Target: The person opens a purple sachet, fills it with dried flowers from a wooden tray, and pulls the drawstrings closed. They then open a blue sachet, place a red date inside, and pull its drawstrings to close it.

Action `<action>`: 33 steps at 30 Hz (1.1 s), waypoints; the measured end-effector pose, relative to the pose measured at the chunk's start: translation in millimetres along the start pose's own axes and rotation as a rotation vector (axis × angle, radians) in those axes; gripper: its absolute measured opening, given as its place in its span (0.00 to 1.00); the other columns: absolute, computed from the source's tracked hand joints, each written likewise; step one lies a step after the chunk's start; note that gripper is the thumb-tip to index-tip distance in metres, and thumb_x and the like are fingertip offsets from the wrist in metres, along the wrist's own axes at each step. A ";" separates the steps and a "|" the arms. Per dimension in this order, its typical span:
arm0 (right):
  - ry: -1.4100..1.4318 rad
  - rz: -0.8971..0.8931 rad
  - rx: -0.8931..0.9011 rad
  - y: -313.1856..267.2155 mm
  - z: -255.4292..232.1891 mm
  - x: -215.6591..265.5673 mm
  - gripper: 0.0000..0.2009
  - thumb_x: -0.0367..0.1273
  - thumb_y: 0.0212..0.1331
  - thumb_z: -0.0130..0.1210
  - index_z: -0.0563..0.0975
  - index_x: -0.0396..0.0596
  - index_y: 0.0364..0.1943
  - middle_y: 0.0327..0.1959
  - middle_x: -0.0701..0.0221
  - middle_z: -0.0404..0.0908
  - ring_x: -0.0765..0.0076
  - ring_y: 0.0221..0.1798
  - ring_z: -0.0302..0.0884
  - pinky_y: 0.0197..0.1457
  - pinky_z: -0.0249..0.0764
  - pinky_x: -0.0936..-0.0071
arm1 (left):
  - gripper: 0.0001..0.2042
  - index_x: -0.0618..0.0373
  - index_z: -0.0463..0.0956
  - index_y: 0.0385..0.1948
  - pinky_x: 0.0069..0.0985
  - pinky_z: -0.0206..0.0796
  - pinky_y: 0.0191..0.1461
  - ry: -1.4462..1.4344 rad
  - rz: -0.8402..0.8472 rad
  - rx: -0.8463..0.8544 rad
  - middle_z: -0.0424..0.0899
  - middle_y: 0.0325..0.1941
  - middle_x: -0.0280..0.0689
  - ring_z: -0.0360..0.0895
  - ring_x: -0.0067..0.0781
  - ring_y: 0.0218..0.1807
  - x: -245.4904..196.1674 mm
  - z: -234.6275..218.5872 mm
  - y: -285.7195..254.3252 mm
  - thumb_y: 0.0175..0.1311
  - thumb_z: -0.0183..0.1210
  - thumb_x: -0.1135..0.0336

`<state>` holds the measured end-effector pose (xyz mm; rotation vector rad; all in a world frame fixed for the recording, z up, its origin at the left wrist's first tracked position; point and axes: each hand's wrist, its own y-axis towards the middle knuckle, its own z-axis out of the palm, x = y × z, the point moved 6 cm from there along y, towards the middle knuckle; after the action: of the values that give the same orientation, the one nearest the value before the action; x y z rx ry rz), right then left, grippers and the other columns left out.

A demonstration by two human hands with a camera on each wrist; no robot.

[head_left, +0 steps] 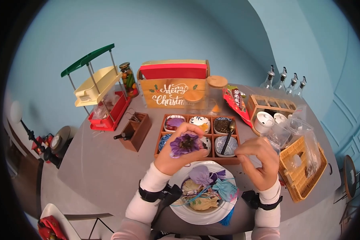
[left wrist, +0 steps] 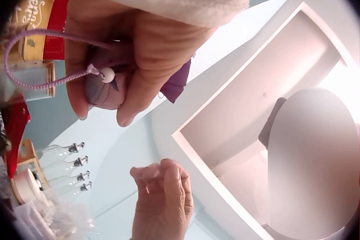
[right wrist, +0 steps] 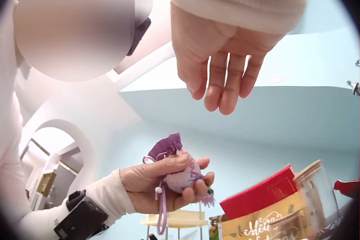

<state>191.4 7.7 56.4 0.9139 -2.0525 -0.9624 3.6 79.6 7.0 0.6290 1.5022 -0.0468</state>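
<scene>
From the head camera, the left hand (head_left: 176, 154) grips a purple pouch (head_left: 185, 144), mouth up and open, with dark filling showing inside. It is held above the near edge of the wooden tray (head_left: 197, 160) of small bowls and just beyond the white plate (head_left: 188, 214), where several more pouches lie in a heap. The right hand (head_left: 259, 162) hovers to the right, holding nothing, its fingers loosely bent toward the pouch. A spoon (head_left: 229, 136) leans in the tray's right-hand bowls. The likeliest slip here is spillage: the mouth is wide open, so any tilt of the left hand could shed filling onto the plate or the grey table (head_left: 100, 172).

From the left wrist camera, the fingers (left wrist: 132, 54) curl round the pouch's body, and the cord (left wrist: 34, 57) hangs loose in a loop with a white bead (left wrist: 107, 74) at its knot. A loose cord could snag on a finger, or be pulled unevenly so that the mouth closes crooked. The right hand (left wrist: 163, 200) shows below, well apart.

From the right wrist camera, the right hand (right wrist: 222, 63) is relaxed and empty, and the pouch (right wrist: 174, 167) sits upright in the left hand (right wrist: 160, 184), low in the picture. A tighter squeeze could press filling out through the open top.
</scene>
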 end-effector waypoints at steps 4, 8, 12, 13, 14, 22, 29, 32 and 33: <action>0.134 0.197 0.155 -10.2 17.3 -25.9 0.14 0.26 0.55 0.56 0.74 0.40 0.47 0.47 0.59 0.76 0.53 0.50 0.73 0.53 0.68 0.64 | 0.19 0.54 0.67 0.45 0.15 0.64 0.44 -0.024 -0.133 0.125 0.72 0.35 0.27 0.70 0.14 0.40 3.4 8.5 2.6 0.54 0.64 0.77; 0.523 0.250 0.139 -7.1 35.7 -45.5 0.19 0.31 0.67 0.41 0.67 0.40 0.60 0.60 0.60 0.69 0.59 0.65 0.63 0.69 0.55 0.66 | 0.17 0.57 0.70 0.42 0.18 0.64 0.48 0.032 -0.004 0.466 0.73 0.37 0.29 0.71 0.17 0.40 -17.5 49.4 -10.0 0.53 0.67 0.74; 0.843 0.218 0.218 -7.0 45.7 -36.4 0.19 0.35 0.71 0.36 0.68 0.39 0.60 0.58 0.61 0.72 0.62 0.63 0.66 0.67 0.59 0.68 | 0.20 0.59 0.70 0.45 0.22 0.67 0.50 0.015 -0.109 0.691 0.73 0.46 0.35 0.74 0.24 0.45 -14.6 67.1 -27.9 0.51 0.67 0.77; 0.848 0.223 0.211 -10.9 45.8 -38.7 0.19 0.35 0.71 0.36 0.68 0.39 0.60 0.58 0.61 0.72 0.62 0.63 0.66 0.67 0.59 0.68 | 0.20 0.59 0.70 0.45 0.22 0.67 0.50 0.015 -0.117 0.722 0.74 0.46 0.36 0.74 0.24 0.45 -14.1 69.9 -31.4 0.51 0.68 0.77; 0.948 0.265 0.317 -17.7 53.2 -40.0 0.19 0.35 0.72 0.35 0.69 0.38 0.58 0.55 0.62 0.74 0.65 0.60 0.69 0.64 0.61 0.70 | 0.20 0.59 0.70 0.46 0.21 0.67 0.49 0.017 -0.151 0.744 0.74 0.46 0.35 0.74 0.26 0.46 -10.2 71.1 -33.9 0.51 0.68 0.76; 0.835 0.420 0.479 -43.6 59.4 -38.4 0.14 0.37 0.71 0.41 0.73 0.43 0.47 0.34 0.66 0.79 0.69 0.36 0.77 0.41 0.71 0.73 | 0.21 0.58 0.70 0.46 0.21 0.67 0.49 -0.120 -0.153 0.689 0.73 0.44 0.34 0.74 0.25 0.44 -2.2 67.8 -36.1 0.51 0.69 0.73; 0.495 0.316 0.493 -52.3 52.3 -39.7 0.12 0.39 0.69 0.45 0.70 0.44 0.42 0.28 0.57 0.74 0.47 0.33 0.73 0.35 0.67 0.61 | 0.22 0.60 0.68 0.47 0.22 0.68 0.49 -0.335 -0.183 0.566 0.75 0.42 0.35 0.75 0.25 0.43 0.0 57.5 -34.5 0.50 0.68 0.75; 0.389 0.332 0.494 -65.3 53.7 -39.3 0.11 0.39 0.68 0.46 0.71 0.46 0.41 0.28 0.59 0.76 0.48 0.34 0.74 0.37 0.67 0.58 | 0.23 0.61 0.66 0.44 0.25 0.72 0.43 -0.367 -0.177 0.436 0.74 0.39 0.40 0.77 0.30 0.40 1.4 48.6 -29.7 0.48 0.69 0.74; 0.359 0.313 0.503 -70.7 54.5 -42.3 0.11 0.39 0.67 0.46 0.72 0.47 0.41 0.29 0.61 0.77 0.49 0.35 0.75 0.39 0.68 0.58 | 0.24 0.61 0.64 0.42 0.27 0.75 0.38 -0.355 -0.194 0.325 0.74 0.38 0.43 0.77 0.33 0.37 4.0 41.0 -27.3 0.47 0.71 0.71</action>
<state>191.1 26.8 -40.5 0.8949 -2.0635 -0.0977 30.2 41.1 -8.9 0.6899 1.2122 -0.5348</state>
